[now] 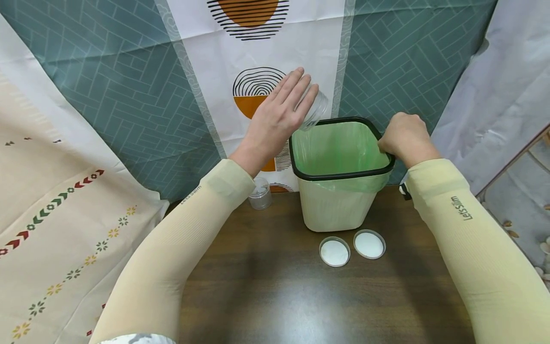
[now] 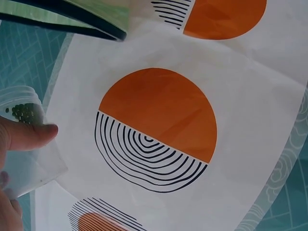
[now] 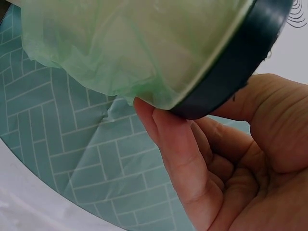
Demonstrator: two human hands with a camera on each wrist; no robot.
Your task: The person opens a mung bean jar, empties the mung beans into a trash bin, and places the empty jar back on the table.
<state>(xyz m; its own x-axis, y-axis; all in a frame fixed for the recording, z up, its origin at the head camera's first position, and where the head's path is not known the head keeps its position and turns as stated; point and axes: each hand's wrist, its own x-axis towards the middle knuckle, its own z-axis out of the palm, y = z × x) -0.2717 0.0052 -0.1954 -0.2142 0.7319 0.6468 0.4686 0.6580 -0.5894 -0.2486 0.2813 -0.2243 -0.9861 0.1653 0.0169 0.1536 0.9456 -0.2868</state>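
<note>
My left hand (image 1: 279,114) holds a clear plastic jar (image 1: 319,109), tilted, beside and above the left rim of a trash bin (image 1: 335,208). Small green beans (image 2: 28,113) lie near the jar's threaded mouth in the left wrist view, where the thumb presses on its side. The bin is pale, with a black rim and a green plastic liner (image 1: 339,148). At the bin's right corner, my right hand (image 1: 408,138) pinches the black rim (image 3: 226,62), thumb on one side and fingers on the other. The bottom inside the bin is hidden.
A second clear jar (image 1: 260,196) stands on the brown table (image 1: 275,296), left of the bin. Two round lids with white insides, a left one (image 1: 335,252) and a right one (image 1: 369,244), lie before the bin. A patterned curtain (image 1: 124,95) hangs close behind.
</note>
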